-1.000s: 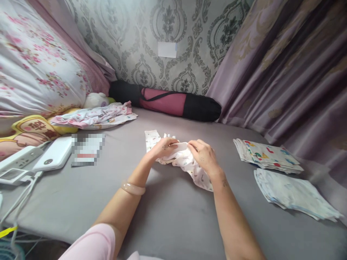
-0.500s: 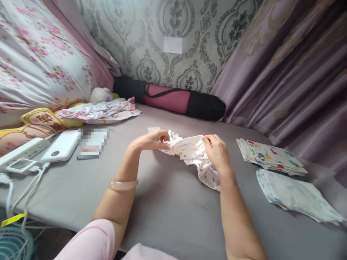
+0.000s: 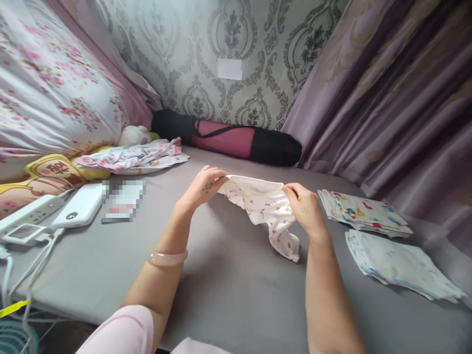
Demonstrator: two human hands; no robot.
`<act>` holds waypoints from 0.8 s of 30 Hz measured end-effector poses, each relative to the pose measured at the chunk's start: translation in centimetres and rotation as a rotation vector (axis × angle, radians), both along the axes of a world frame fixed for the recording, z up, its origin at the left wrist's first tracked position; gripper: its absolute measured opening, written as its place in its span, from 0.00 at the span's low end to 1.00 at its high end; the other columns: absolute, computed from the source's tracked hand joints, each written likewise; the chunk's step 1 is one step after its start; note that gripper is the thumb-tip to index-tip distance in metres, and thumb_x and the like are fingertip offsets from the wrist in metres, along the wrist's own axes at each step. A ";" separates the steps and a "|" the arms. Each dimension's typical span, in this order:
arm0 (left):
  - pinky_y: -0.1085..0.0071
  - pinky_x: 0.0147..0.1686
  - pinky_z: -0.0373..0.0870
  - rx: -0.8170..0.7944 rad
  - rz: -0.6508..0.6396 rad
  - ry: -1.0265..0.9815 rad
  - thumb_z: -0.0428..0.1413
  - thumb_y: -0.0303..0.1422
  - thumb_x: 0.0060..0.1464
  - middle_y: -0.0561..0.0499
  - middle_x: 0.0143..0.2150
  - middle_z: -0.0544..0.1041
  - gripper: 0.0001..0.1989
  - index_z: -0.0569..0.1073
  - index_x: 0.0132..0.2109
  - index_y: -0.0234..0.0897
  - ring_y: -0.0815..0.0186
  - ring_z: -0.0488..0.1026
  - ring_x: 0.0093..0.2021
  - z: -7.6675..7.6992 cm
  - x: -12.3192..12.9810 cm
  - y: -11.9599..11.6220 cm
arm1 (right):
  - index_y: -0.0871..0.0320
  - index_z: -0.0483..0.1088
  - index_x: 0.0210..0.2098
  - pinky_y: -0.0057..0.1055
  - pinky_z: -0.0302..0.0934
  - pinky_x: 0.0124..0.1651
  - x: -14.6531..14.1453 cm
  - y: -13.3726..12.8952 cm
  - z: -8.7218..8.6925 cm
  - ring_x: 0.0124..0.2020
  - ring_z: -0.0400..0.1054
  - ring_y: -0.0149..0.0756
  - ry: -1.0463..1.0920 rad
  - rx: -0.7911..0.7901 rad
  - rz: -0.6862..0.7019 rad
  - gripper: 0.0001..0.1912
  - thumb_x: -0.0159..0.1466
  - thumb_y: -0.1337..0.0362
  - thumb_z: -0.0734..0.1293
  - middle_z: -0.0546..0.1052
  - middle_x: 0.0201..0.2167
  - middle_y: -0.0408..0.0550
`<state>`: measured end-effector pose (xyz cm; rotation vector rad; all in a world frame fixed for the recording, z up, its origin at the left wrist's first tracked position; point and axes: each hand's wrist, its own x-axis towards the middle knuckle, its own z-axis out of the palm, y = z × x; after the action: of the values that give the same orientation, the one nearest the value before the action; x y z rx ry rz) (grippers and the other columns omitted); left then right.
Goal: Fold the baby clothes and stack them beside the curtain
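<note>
A small pair of white patterned pants (image 3: 263,201) hangs stretched between my two hands above the grey sheet (image 3: 228,290). My left hand (image 3: 207,187) pinches one end of the waistband, and my right hand (image 3: 303,206) grips the other end. The waistband runs nearly straight between them. One leg droops below my right hand, its cuff low over the sheet; the other leg is mostly hidden behind my left hand.
Two folded cloth stacks, one colourful (image 3: 365,211) and one pale blue (image 3: 400,263), lie at right. A crumpled garment (image 3: 134,156), power bank (image 3: 79,205), power strip (image 3: 31,214) and cables are at left. A long black-and-maroon bag (image 3: 224,137) lies along the wall.
My left hand has taken hold of the waistband's left end and moved slightly left. The bunched pants are now spread wide, with the waistband pulled taut. My right hand has shifted slightly right.
</note>
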<state>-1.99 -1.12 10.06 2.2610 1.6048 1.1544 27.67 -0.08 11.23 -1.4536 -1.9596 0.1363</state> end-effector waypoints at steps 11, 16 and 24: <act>0.72 0.30 0.68 0.006 0.174 -0.429 0.54 0.38 0.55 0.52 0.26 0.75 0.11 0.76 0.38 0.36 0.68 0.72 0.25 2.8 2.3 -0.6 | 0.55 0.78 0.41 0.37 0.62 0.44 0.7 -0.4 2.2 0.40 0.72 0.45 0.061 0.208 -0.027 0.15 0.65 0.57 0.62 0.80 0.37 0.52; 0.70 0.39 0.69 0.179 0.131 -0.186 0.52 0.36 0.56 0.47 0.36 0.78 0.11 0.77 0.38 0.36 0.64 0.75 0.35 6.1 1.7 2.2 | 0.55 0.79 0.39 0.36 0.64 0.41 0.5 1.5 4.6 0.34 0.74 0.43 0.104 0.159 -0.066 0.12 0.62 0.58 0.65 0.81 0.30 0.49; 0.69 0.29 0.67 -0.158 -0.212 -0.161 0.61 0.42 0.51 0.52 0.20 0.73 0.12 0.80 0.35 0.38 0.65 0.71 0.25 12.3 -1.5 -1.2 | 0.58 0.78 0.36 0.30 0.64 0.26 1.7 -2.1 10.3 0.21 0.73 0.37 0.195 -0.330 0.313 0.14 0.58 0.53 0.71 0.77 0.19 0.46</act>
<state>-3.48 -2.31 22.33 2.1187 1.3117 1.0836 29.39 -2.22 21.50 -1.2607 -2.0544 0.7435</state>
